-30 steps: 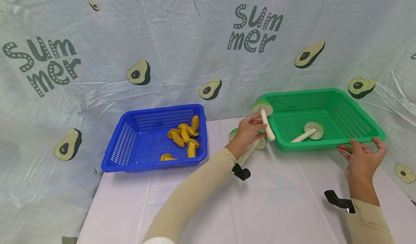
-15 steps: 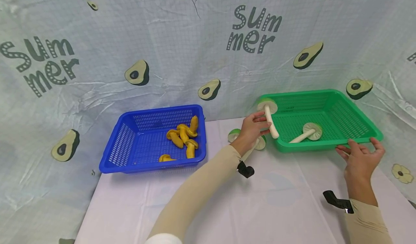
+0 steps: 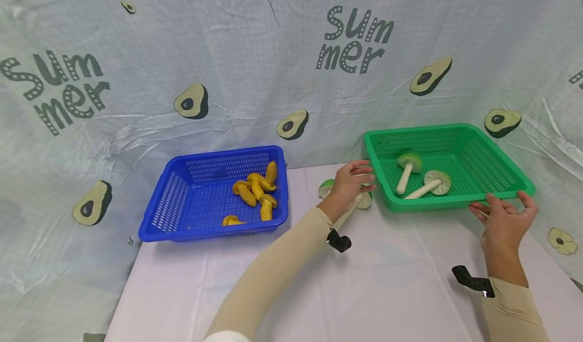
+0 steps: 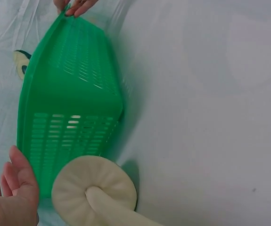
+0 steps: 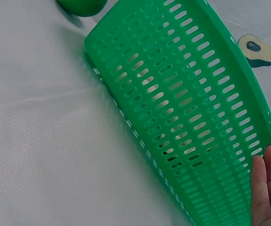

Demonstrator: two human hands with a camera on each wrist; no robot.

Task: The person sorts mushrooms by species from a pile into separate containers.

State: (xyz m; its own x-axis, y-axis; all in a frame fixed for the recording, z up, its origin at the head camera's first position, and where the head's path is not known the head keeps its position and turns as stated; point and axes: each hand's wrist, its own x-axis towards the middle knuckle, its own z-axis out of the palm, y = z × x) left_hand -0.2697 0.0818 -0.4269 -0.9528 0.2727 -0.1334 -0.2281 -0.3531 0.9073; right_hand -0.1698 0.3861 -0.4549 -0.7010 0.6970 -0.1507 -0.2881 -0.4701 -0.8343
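Observation:
Two toy mushrooms with green caps and white stems lie in the green basket: one on the left (image 3: 411, 162), the other nearer the middle (image 3: 439, 182). My left hand (image 3: 350, 182) holds nothing and hovers just outside the left rim of the green basket (image 3: 460, 203), fingers loosely spread. Beneath it on the table are more green-capped mushrooms (image 3: 326, 187), partly hidden by the hand; the left wrist view shows the pale underside of one mushroom (image 4: 95, 188) close to the basket wall. My right hand (image 3: 507, 225) grips the basket's front rim near the right corner.
A blue basket (image 3: 182, 236) with several yellow-brown toy mushrooms (image 3: 257, 185) stands on the left of the white-covered table (image 3: 364, 291). Behind both baskets hangs a printed cloth (image 3: 237, 89) with avocados and lettering.
The mushroom that was in my left hand has been let go and now lies in the green basket. The left hand has drawn back slightly left; the right hand stays at the rim.

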